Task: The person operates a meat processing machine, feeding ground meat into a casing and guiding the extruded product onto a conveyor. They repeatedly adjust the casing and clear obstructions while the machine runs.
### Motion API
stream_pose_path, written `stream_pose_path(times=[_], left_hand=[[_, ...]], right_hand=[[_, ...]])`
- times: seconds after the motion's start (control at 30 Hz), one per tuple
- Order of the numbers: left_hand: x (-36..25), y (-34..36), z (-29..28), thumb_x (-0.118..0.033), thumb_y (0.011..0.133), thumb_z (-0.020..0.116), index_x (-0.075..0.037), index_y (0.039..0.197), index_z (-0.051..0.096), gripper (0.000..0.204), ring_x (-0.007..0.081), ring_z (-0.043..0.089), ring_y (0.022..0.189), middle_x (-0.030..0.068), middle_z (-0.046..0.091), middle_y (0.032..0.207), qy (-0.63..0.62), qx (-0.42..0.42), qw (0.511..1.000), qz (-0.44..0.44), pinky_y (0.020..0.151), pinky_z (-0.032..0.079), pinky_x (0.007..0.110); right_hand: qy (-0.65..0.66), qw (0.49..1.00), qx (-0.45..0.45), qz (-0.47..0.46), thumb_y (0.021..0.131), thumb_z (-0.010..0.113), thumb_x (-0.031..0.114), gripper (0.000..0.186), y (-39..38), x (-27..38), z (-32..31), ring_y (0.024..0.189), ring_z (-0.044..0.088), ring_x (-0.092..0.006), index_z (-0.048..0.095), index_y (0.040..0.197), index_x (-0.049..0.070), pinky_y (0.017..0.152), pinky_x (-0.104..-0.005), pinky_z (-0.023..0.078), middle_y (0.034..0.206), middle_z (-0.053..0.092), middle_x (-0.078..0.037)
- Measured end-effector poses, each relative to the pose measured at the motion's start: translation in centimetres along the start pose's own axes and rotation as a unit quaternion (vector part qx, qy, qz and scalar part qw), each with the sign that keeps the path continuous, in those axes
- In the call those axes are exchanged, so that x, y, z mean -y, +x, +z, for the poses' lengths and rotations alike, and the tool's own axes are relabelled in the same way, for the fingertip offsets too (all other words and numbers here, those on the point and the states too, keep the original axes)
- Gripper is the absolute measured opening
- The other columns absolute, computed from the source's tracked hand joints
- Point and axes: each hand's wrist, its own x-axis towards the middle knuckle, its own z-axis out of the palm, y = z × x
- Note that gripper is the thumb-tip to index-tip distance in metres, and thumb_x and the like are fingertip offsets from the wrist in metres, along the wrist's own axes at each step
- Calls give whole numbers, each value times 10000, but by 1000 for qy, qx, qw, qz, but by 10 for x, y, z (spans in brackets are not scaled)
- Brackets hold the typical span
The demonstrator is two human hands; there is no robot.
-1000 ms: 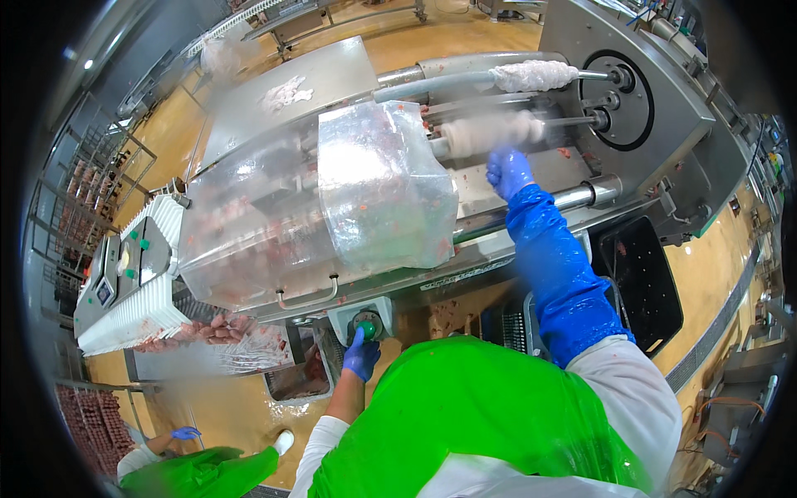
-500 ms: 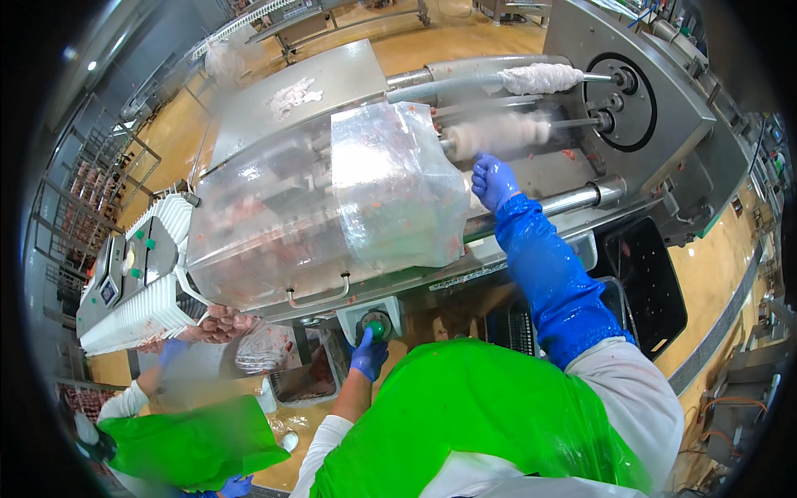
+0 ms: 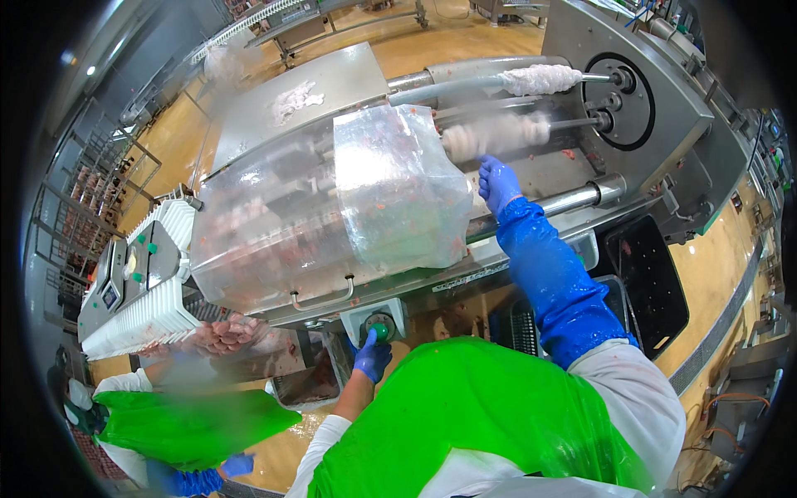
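My left hand [image 3: 372,358], in a blue-violet glove, is at the front of a steel machine, its thumb on a round green push button [image 3: 379,331]. The other fingers curl below the button. My right hand [image 3: 498,184], gloved alike under a blue sleeve, is raised with curled fingers beside a pale shirred sausage casing [image 3: 496,137]. That casing sits on a horizontal tube and looks blurred. Whether the fingertips touch it, or hold anything, I cannot make out. A second white gathered casing [image 3: 541,80] is on the tube behind. A clear cover [image 3: 266,224] with plastic sheet over it lies left of my right hand.
A co-worker in a green apron [image 3: 191,427] stands at the lower left near a heap of pinkish sausages [image 3: 232,332]. A black crate [image 3: 647,282] leans at the right. White bunched casing [image 3: 297,98] lies on the steel top.
My right hand has shifted slightly, still beside the blurred casing. My left thumb stays on the button. The co-worker's arm has drawn back from the sausages, and the view has tilted a little.
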Motion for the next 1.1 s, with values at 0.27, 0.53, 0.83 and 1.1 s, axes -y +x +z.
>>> stream_pose_path(times=[0.27, 0.53, 0.83, 1.1], left_hand=[[3, 12, -16, -571, 911, 539, -104, 918, 546, 468, 263, 475, 771, 122, 508, 796, -50, 81, 995, -33, 743, 417, 342], [5, 15, -14, -629, 862, 563, -16, 1224, 509, 715, 352, 479, 1123, 234, 520, 1245, -5, -33, 999, -12, 988, 375, 391], [6, 38, -42, -664, 842, 557, 43, 1333, 435, 870, 388, 387, 1296, 278, 400, 1432, -241, 346, 888, -181, 1113, 279, 414], [9, 43, -49, -663, 861, 526, 72, 1289, 459, 853, 395, 435, 1212, 282, 476, 1347, -123, 139, 979, -79, 1086, 306, 407]], right_hand=[[-387, 832, -67, -393, 913, 468, 90, 257, -48, -4, -64, 895, 617, -197, 710, 976, 33, 851, -302, 463, 902, 677, -72], [-438, 821, -147, -336, 902, 543, 104, 159, -111, -28, -127, 790, 614, -208, 668, 850, 21, 756, -322, 478, 829, 656, -90], [-407, 788, -321, -331, 935, 562, 187, 197, -115, -42, -264, 744, 580, -176, 629, 876, 11, 719, -341, 482, 808, 623, -89], [-418, 773, -385, -283, 922, 584, 185, 176, -133, -32, -257, 798, 580, -198, 646, 900, 21, 756, -347, 472, 877, 622, -101]])
